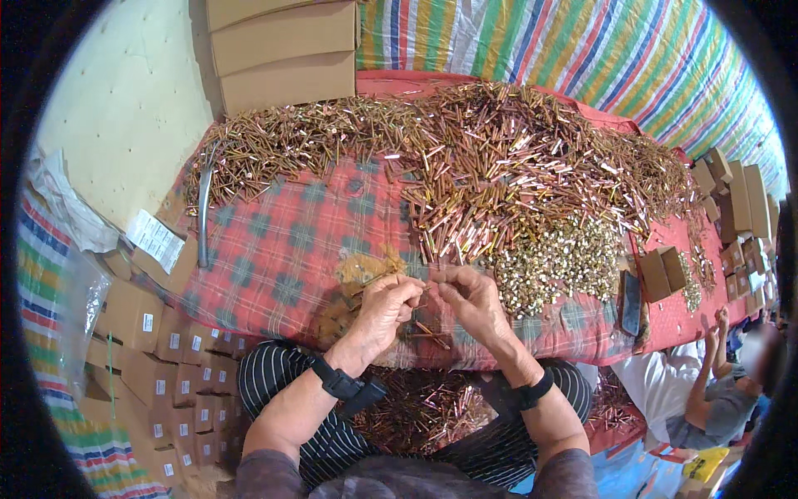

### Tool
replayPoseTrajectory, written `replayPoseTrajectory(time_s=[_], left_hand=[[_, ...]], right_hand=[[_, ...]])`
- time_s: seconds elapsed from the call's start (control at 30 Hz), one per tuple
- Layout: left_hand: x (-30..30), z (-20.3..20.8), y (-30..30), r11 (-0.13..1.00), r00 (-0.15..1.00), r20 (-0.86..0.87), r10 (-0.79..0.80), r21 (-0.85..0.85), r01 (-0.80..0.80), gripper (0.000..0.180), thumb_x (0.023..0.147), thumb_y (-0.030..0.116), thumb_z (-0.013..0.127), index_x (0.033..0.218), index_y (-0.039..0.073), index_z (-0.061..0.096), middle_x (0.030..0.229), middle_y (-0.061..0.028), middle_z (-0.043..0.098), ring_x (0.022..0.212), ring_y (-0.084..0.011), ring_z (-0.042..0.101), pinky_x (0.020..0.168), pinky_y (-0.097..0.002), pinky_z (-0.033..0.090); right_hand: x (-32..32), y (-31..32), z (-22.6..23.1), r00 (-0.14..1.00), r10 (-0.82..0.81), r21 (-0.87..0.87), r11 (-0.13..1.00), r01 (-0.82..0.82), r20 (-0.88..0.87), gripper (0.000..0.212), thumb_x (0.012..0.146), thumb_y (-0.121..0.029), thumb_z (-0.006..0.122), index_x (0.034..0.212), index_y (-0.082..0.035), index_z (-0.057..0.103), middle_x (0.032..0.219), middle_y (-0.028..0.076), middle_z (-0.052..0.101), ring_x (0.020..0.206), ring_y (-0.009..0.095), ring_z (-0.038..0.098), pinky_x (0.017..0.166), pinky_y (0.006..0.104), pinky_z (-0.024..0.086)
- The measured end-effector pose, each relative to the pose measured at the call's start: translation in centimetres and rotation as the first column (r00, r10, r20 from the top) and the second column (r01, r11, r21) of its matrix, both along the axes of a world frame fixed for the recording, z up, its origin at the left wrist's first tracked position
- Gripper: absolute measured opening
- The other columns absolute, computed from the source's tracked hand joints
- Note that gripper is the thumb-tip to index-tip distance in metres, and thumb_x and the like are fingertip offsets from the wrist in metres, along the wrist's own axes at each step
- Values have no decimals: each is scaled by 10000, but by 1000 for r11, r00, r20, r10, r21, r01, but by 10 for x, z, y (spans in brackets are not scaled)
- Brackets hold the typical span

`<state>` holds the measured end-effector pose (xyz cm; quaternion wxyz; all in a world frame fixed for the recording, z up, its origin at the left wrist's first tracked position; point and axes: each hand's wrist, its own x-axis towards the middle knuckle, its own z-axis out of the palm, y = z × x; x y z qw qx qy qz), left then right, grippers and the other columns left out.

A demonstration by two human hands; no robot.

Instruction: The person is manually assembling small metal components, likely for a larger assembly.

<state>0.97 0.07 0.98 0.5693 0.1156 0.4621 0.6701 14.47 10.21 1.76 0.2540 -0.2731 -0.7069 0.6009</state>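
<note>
My left hand (386, 309) and my right hand (477, 304) are close together above the near part of the plaid cloth (274, 241). Both have their fingers pinched. Something thin and small seems to lie between the fingertips, too small to name. Beneath the hands, a few thin copper-coloured rods (431, 335) rest on the cloth. Beyond my right hand spreads a large heap of copper-coloured metal rods (490, 179). Beside it lies a pile of small shiny brass-and-silver pieces (555, 262).
A curved metal bar (204, 204) lies at the left. Cardboard boxes (283, 79) stand at the back, with smaller labelled boxes (170, 374) at the left. A dark block (631, 303) and an open box (662, 273) sit right. Another person (706, 399) sits at the far right.
</note>
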Motion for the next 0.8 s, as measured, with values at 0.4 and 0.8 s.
replayPoseTrajectory(time_s=[0.4,0.8], left_hand=[[1,0,-2,999,993,-107,-43,6,43,42,808,73,568,774,50,556,682,9,498,526,-27,372,449,-156,279],[5,-4,-9,991,964,-256,-75,89,101,85,776,73,583,711,78,529,646,16,506,548,-43,429,449,-180,307]], right_hand=[[3,-10,-4,995,42,-49,998,-47,-94,136,840,-83,603,930,15,580,818,78,608,735,103,547,641,251,454],[7,-18,-3,983,92,-113,991,-75,159,268,902,-220,534,766,10,511,589,55,405,567,100,369,480,304,355]])
